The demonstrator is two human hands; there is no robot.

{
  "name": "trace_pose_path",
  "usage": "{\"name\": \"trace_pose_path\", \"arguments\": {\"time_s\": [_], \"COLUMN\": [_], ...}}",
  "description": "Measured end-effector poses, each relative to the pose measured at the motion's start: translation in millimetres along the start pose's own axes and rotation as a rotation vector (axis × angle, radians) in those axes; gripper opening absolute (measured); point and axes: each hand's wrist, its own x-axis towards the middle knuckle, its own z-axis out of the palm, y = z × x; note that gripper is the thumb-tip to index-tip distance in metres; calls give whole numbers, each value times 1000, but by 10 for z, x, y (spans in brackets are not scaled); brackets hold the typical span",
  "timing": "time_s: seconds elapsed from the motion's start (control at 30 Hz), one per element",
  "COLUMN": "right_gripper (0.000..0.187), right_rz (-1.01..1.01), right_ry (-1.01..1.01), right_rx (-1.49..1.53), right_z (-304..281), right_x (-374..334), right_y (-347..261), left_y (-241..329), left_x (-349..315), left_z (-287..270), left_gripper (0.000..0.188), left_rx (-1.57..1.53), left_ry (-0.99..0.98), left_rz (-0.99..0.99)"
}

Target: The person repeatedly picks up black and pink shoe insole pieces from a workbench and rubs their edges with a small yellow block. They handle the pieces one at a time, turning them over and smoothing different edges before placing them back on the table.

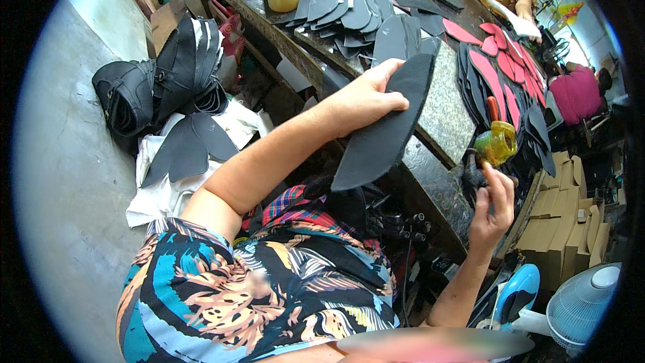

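"Here we are, black piece (390, 121) aloft! The left hand (368, 97) has it pinched, thumb across its face, tilted in front of the pale slab (451, 104)!"

"And the right grip?"

"Right hand (494, 212), fingers half curled just below the yellow jar (497, 144); we can't tell whether they've closed on anything."

"How far along are we?"

"Midway through a batch, we'd judge: one piece up, while grey pieces (342, 3) and red pieces (514, 60) lie loose and unjoined. Which piles are finished, we can't tell."

"Room to move?"

"Tight up top: those piles crowd the counter (279, 33) beyond the slab. But look, the piece's lower end juts past the near edge, and we've open space toward the lap!"
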Motion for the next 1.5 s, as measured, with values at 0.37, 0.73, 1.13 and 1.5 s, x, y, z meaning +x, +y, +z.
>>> {"name": "trace_pose_path", "arguments": {"time_s": [0.37,0.73,1.13,1.5], "right_gripper": [50,59,64,65], "right_rz": [219,267,395,428], "right_ry": [217,230,303,294], "right_rx": [-51,-163,-123,-148], "right_z": [33,151,203,175], "right_x": [-498,-521,-532,-565], "right_y": [363,409,527,604], "left_y": [437,-319,-1017,-590], "left_x": [1053,-260,-847,-680], "left_z": [-663,170,-212,-175], "left_gripper": [64,40,18,14], "left_rx": [893,870,620,741], "left_ry": [438,130,166,142], "left_rz": [127,796,238,416]}}
